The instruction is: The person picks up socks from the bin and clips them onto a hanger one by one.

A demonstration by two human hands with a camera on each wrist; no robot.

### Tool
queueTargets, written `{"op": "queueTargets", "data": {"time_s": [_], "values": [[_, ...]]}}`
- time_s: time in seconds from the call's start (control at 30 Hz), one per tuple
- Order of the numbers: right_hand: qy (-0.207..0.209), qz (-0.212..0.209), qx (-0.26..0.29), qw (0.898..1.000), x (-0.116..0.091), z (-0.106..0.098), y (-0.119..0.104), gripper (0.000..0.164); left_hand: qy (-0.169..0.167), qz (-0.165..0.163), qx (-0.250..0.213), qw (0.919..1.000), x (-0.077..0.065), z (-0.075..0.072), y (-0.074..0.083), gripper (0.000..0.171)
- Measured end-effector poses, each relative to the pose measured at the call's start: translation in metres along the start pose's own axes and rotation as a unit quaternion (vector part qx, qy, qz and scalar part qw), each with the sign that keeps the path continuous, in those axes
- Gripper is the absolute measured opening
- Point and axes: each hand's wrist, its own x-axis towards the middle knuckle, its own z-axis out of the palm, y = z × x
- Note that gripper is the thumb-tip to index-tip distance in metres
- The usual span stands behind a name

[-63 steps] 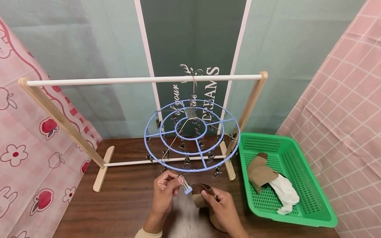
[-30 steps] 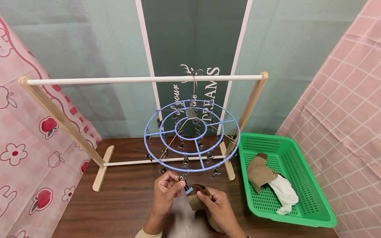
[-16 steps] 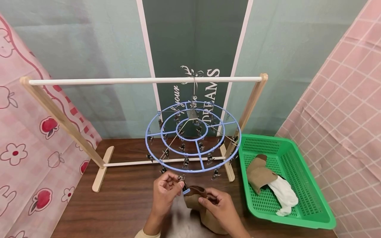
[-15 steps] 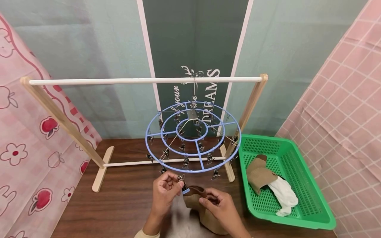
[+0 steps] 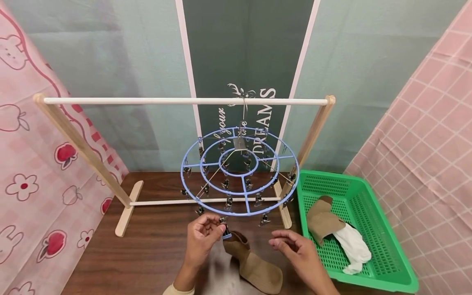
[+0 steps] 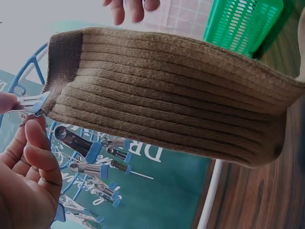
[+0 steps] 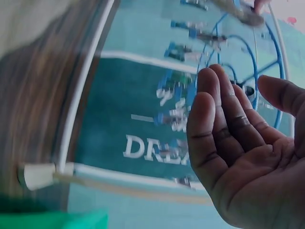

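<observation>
My left hand (image 5: pixel 200 239) pinches a metal clip (image 5: pixel 226 234) with blue tips between thumb and fingers, just below the front rim of a round blue clip hanger (image 5: pixel 236 214). In the left wrist view the clip's tips sit on the dark cuff of a brown ribbed sock (image 6: pixel 167 95). From there the sock hangs away, its foot low over the table in the head view. My right hand (image 5: pixel 298 250) is apart from the sock, to its right, with relaxed fingers and nothing in them. The right wrist view shows its bare palm.
The hanger hooks over a white rod (image 5: pixel 147 100) on a wooden stand. Several other clips dangle from its rings. At right, a green basket (image 5: pixel 383 213) holds another brown sock (image 5: pixel 324 221) and a white cloth item (image 5: pixel 354 246). Curtains stand at the back and sides.
My right hand has let go of the brown sock and moved right, towards the basket. The sock's cuff has come to the clip, and my left hand stays at the clip.
</observation>
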Motion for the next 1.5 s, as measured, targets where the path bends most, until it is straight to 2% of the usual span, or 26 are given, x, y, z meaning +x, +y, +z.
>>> {"op": "queueTargets", "data": {"time_s": [0.13,0.3,0.4,0.6,0.83,1.03,1.3,1.5], "values": [[0.027,0.003,-0.046,0.999,-0.001,-0.014,-0.002,0.015,0.009,0.002,0.017,0.9998,-0.001,0.000,-0.002,0.012],[0.047,0.062,-0.113,0.991,0.000,-0.032,-0.007,0.014,0.025,0.001,0.024,0.9994,-0.001,0.001,-0.001,0.014],[0.040,0.084,-0.156,0.983,0.001,-0.045,-0.008,0.015,0.032,-0.015,0.020,0.9992,-0.002,0.001,0.000,0.016],[0.010,0.116,-0.219,0.969,0.006,-0.075,-0.007,0.019,0.048,-0.068,0.009,0.9965,-0.004,-0.001,0.002,0.017],[0.000,0.102,-0.286,0.953,0.013,-0.100,-0.006,0.015,0.049,-0.090,0.012,0.9947,-0.006,-0.003,0.002,0.021],[-0.007,0.119,-0.301,0.946,0.019,-0.113,-0.007,0.020,0.055,-0.098,0.013,0.9936,-0.007,-0.003,0.001,0.022],[0.002,0.156,-0.270,0.950,0.030,-0.127,0.002,0.032,0.086,-0.140,0.000,0.9865,-0.009,-0.004,0.000,0.025],[0.001,0.162,-0.282,0.945,0.036,-0.142,0.009,0.035,0.109,-0.171,0.005,0.9793,-0.007,-0.005,0.000,0.027]]}}
